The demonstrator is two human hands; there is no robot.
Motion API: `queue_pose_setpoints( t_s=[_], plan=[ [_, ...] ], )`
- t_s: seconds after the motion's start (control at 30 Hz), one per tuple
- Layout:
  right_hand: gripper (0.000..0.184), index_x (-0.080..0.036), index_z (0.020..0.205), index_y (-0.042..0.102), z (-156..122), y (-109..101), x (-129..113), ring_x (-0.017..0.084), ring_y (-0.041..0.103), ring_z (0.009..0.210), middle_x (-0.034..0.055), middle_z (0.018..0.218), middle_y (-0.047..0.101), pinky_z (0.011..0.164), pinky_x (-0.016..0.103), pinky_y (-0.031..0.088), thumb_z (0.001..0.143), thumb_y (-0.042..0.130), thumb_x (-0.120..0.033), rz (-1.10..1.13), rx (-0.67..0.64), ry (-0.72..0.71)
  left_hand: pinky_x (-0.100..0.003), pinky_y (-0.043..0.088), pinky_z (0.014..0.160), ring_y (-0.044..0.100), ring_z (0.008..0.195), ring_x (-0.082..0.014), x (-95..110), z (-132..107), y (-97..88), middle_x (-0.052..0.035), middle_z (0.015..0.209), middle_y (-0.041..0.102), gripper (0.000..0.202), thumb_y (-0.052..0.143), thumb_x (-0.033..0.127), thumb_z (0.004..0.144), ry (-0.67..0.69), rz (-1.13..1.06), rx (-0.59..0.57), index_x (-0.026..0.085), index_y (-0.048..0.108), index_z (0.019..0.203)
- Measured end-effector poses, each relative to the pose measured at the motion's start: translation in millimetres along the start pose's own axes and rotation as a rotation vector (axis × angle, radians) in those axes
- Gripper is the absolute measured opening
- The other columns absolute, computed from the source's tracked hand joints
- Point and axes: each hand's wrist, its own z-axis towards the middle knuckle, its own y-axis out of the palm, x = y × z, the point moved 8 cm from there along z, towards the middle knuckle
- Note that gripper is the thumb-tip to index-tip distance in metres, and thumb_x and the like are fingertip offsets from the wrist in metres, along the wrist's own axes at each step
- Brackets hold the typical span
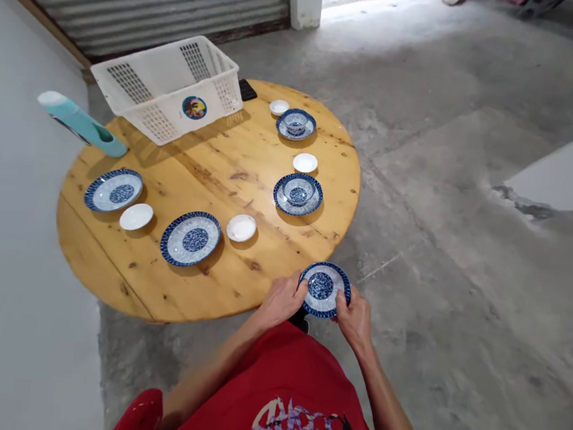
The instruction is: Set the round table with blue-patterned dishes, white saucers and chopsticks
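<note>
Both hands, the left hand (283,300) and right hand (355,318), hold a blue bowl (324,289) just off the surface (230,170), so a slip could drop it on the floor (460,290).

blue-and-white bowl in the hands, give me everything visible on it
The bowl is small and round, glazed ceramic by its look, with a dark blue rim band, a paler patterned wall and a dense blue medallion in the centre. It looks empty and sits roughly level, mouth up. The left hand grips its left rim, the right hand its right rim. It is held just past the near edge of the round wooden table, over the concrete floor.
</note>
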Motion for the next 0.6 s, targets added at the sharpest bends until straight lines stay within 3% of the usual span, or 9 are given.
queue_pose_setpoints(
  t_s=[0.17, 0.27, 0.43, 0.6],
  plan=[
    [0.04, -0.017, 0.095, 0.065, 81.1, -10.6, -35.3, 0.021, 0.063, 0.057, 0.0065, 0.066, 0.068, 0.054, 0.028, 0.042, 0.094, 0.035, -0.044, -0.138, -0.04, -0.145, -0.029, 0.043, 0.074, 0.071, 0.087, -0.0228, 4.0, 53.6, -34.4, -0.0085, 0.091, 0.075, 0.029, 0.035, 0.028, 0.1, -0.065, 0.028, 0.133, 0.019, 0.062, 0.107],
    [0.04, -0.017, 0.091, 0.065, 138.4, -7.2, -65.8, 0.023, 0.065, 0.06, 0.0083, 0.067, 0.069, 0.055, 0.029, 0.04, 0.094, 0.034, -0.043, -0.258, -0.078, -0.225, -0.03, 0.043, 0.074, 0.071, 0.088, -0.024, -1.9, 90.0, -59.7, -0.0091, 0.093, 0.075, 0.032, 0.035, 0.028, 0.1, -0.123, -0.015, 0.201, 0.019, 0.061, 0.114],
    [0.042, -0.014, 0.1, 0.066, 227.5, 21.9, -117.2, 0.024, 0.066, 0.063, 0.0112, 0.073, 0.072, 0.058, 0.029, 0.038, 0.096, 0.033, -0.04, -0.452, -0.147, -0.404, -0.031, 0.044, 0.072, 0.072, 0.087, -0.0258, -25.6, 145.7, -101.1, -0.0115, 0.091, 0.076, 0.035, 0.035, 0.029, 0.1, -0.232, -0.023, 0.352, 0.015, 0.058, 0.122],
    [0.041, -0.009, 0.118, 0.062, 282.7, 57.8, -140.0, 0.026, 0.07, 0.073, 0.0142, 0.084, 0.075, 0.065, 0.029, 0.041, 0.098, 0.034, -0.032, -0.612, -0.253, -0.456, -0.03, 0.044, 0.07, 0.073, 0.085, -0.0266, -48.1, 186.3, -123.2, -0.0132, 0.092, 0.076, 0.037, 0.034, 0.027, 0.1, -0.355, 0.038, 0.402, 0.013, 0.056, 0.125]
  ],
)
